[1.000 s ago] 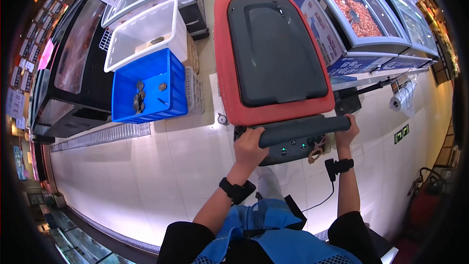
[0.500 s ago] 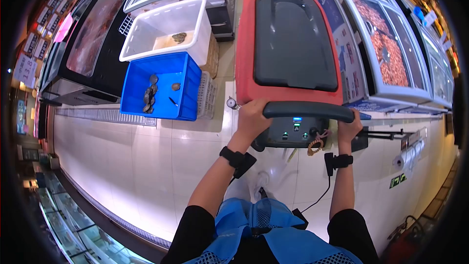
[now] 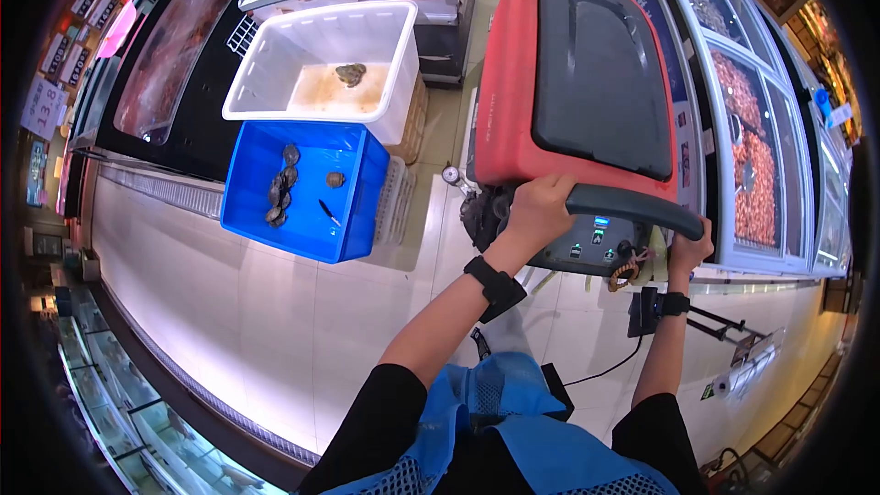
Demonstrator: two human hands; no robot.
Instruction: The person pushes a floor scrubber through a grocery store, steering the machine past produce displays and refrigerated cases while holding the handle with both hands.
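A red machine (image 3: 513, 82) with a dark grey lid (image 3: 600, 82) stands in front of me. My left hand (image 3: 543, 211) is wrapped round the left end of its black handlebar (image 3: 637, 204). Round the right end of the same bar, the fingers of my right hand (image 3: 692, 246) are closed. Below the bar, a control panel (image 3: 587, 243) shows small green and blue lights. A beaded loop (image 3: 624, 275) hangs at the panel's right side, near my right hand. Both wrists wear black straps with small devices.
Left of the machine stand a blue bin (image 3: 353, 220) holding several dark turtle-like animals and a white bin (image 3: 261, 69) with one animal. Glass-topped freezers (image 3: 779, 119) line the right side. A black-framed display case (image 3: 211, 64) is at the left, and a pole-like stand (image 3: 724, 325) lies right.
The machine and both hands on its bar have shifted right in view, and the machine looks more tilted. More of its left underside shows. The bins appear slightly lower.
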